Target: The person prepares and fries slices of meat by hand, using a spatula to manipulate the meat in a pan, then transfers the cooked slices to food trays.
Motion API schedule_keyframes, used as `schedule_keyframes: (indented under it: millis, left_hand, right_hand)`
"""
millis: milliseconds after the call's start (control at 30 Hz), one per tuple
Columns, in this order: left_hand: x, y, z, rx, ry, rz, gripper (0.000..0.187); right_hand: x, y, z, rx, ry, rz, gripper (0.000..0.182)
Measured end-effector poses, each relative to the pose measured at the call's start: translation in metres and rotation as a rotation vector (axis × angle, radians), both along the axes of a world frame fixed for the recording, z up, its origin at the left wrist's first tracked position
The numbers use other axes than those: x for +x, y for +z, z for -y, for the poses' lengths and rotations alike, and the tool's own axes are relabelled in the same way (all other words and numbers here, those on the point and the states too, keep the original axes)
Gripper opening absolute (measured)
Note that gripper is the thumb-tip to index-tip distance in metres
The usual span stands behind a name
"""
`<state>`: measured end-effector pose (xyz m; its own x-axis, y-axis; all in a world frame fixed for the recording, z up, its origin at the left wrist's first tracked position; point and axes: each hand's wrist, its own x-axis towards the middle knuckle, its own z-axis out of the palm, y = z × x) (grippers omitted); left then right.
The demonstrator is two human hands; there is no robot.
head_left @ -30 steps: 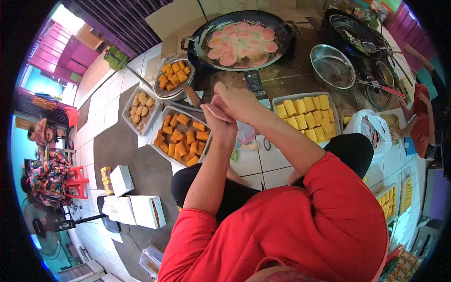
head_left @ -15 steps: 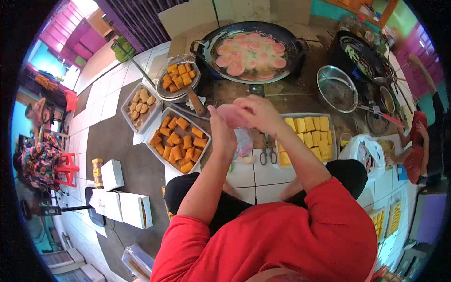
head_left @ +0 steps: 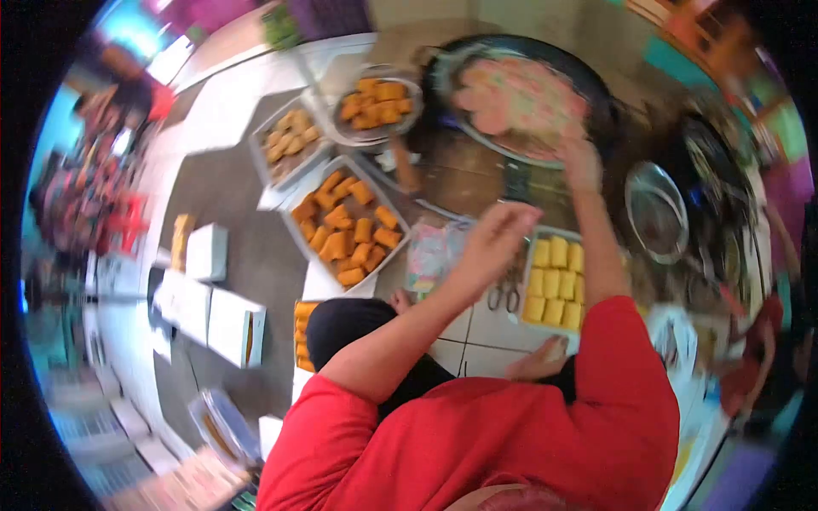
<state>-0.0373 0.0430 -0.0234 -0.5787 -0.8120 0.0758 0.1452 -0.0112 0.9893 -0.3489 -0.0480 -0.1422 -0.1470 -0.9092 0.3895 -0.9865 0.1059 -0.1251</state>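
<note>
R hand now at wok edge

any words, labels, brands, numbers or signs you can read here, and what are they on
None: no word, label, brand, number or sign can be read.
White box: too blurred to tell if anything is printed on it.
Plastic bag: pink and green patches, no letters to make out.
Wok: no readable mark.
Background at the left and right edges: too blurred to read.
</note>
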Motion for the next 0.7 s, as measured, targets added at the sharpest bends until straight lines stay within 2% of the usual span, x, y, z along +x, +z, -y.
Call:
schedule_keyframes:
  millis: [33,67,100,133,167,233,267,333,467,533,567,600,667,700]
  left_hand:
    - [0.005,0.003,0.003,-0.037,-0.028,0.045,0.035]
    - [0.006,0.011,0.002,0.057,-0.027,0.117,0.037]
    - [0.006,0.02,0.002,0.153,-0.027,0.189,0.04]
    - [0.007,0.017,0.0,0.113,-0.015,0.187,0.039]
    - [0.007,0.016,-0.001,0.072,0.012,0.179,0.038]
    - [0.006,0.02,-0.01,0.027,-0.013,0.146,0.03]
    - [0.002,0.025,-0.016,0.047,-0.001,0.092,0.018]
    - [0.001,0.008,-0.017,-0.09,-0.013,0.084,0.011]
    - [0.0,0.006,-0.023,-0.419,-0.179,0.235,0.025]
    - [-0.007,0.004,-0.029,-0.537,-0.203,0.244,0.032]
    - [-0.007,0.0,-0.028,-0.514,-0.265,0.249,0.041]
    - [-0.01,0.003,-0.034,-0.614,-0.244,0.301,0.043]
    - [-0.013,0.012,-0.043,-0.814,-0.188,0.41,0.049]
    - [-0.009,-0.001,-0.035,-0.813,-0.226,0.442,0.055]
  right_hand:
    - [0.035,0.013,-0.024,-0.242,0.053,0.056,0.023]
    - [0.047,-0.012,-0.025,-0.04,-0.145,0.076,0.013]
    - [0.076,0.007,-0.05,-0.102,-0.121,0.203,0.019]
    - [0.098,0.02,-0.07,-0.032,-0.099,0.207,0.027]
    - [0.108,-0.008,-0.081,-0.175,-0.069,0.163,0.017]
    - [0.129,-0.041,-0.1,-0.28,-0.129,0.433,0.017]
    - [0.128,-0.039,-0.116,-0.227,-0.137,0.371,0.017]
    - [0.122,-0.032,-0.139,-0.118,-0.129,0.251,0.016]
    - [0.064,-0.01,-0.16,-0.124,-0.206,0.162,0.019]
    - [0.02,0.003,-0.174,0.008,-0.248,0.023,0.02]
    - [-0.003,0.018,-0.184,0.1,-0.261,-0.036,0.021]
    - [-0.025,0.038,-0.198,0.24,-0.301,-0.139,0.024]
    - [-0.079,0.059,-0.232,0.269,-0.428,-0.26,0.019]
    - [-0.101,0.078,-0.252,0.329,-0.522,-0.299,0.017]
